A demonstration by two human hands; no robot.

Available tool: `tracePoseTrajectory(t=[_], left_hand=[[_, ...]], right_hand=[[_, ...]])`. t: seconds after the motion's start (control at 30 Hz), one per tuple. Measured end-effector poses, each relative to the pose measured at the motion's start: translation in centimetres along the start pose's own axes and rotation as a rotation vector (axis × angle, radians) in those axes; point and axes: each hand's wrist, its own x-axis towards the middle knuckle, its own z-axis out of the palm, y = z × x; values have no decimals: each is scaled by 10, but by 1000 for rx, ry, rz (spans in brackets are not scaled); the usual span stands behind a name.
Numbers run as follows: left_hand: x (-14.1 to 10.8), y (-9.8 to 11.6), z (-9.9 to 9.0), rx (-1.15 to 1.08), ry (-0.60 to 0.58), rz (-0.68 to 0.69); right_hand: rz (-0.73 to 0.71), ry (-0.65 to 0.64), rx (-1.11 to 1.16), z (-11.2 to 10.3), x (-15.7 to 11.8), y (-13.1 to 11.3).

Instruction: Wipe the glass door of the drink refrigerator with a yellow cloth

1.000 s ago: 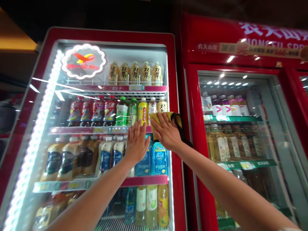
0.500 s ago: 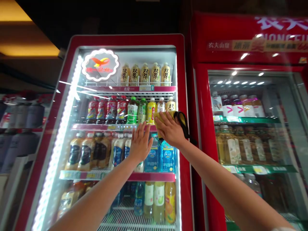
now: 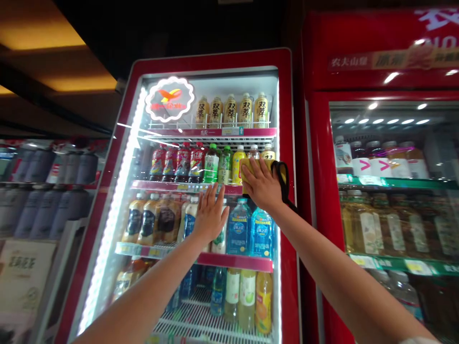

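My right hand [image 3: 264,187] lies flat over a folded yellow cloth [image 3: 282,172] with a black strap or edging, pressing it against the glass door of a lit red drinks fridge [image 3: 215,59]. Parts of the cloth are hidden by the palm and fingers. To its left, my left hand [image 3: 210,214] is open, palm towards the same glass with its fingers stretched up. It holds nothing; whether it touches the pane I cannot tell. Behind the glass stand bottled drinks, among them green-capped bottles [image 3: 211,165] and large blue bottles [image 3: 239,228].
A second red fridge [image 3: 317,157] stands close on the right, with several bottles on green-edged shelves. Grey bottles [image 3: 43,210] fill shelving at the left. A round lit logo [image 3: 169,99] shows at the door's upper left.
The view has turned somewhat left, so the fridges sit further right in the picture. My right hand and the cloth stay near the door's right side; my left hand remains open beside them.
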Motion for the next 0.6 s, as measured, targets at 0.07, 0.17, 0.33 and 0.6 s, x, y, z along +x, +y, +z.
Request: tracePoseTrajectory(t=[0.07,0.17,0.33,0.6], left_hand=[[-1,-1,-2,-11,-12,-4],[-1,-7,-5,-28,-22,-1],[14,-26,-8,-13,-1,7],[37,-54,-9,-24,81,-35]], right_hand=[[-118,-58,17,-2,-19,-7],[-248,-134,24,-13,-44,6],[-50,-50,-12,-11,-10,20],[3,9,21,22,31,-53]])
